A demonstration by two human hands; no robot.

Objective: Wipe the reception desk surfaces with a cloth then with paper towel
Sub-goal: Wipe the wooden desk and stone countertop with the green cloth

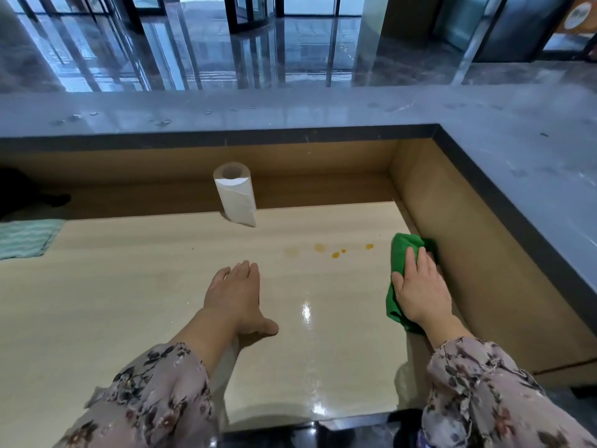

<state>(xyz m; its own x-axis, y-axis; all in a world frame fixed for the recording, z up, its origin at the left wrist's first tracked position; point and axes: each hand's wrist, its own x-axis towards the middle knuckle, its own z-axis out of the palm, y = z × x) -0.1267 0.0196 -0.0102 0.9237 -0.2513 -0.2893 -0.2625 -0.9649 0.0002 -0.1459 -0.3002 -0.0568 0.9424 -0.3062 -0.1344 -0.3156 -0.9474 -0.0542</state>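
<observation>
A: How far along is the wiping judged to be?

B: Early in the cloth stage, it seems. A green cloth (403,253) is pressed flat on the desk (129,302) under the right hand (420,286), at the right edge just beside the wooden side wall. The fingers are spread over the cloth rather than curled around it.

A: And the other hand?

B: The left hand (235,292) is laid open and flat on the desk, nothing held.

A: What is left to be done?

B: Orange spots (336,254) are seen between the hands, a little farther back, not yet wiped. Droplets (161,122) are also visible on the grey upper counter (517,150). The paper towel roll (235,195) stands upright near the back of the desk, apparently untouched, so that second pass is judged not begun.

A: Anything else?

B: A pale striped cloth (26,237) lies at the far left.
</observation>
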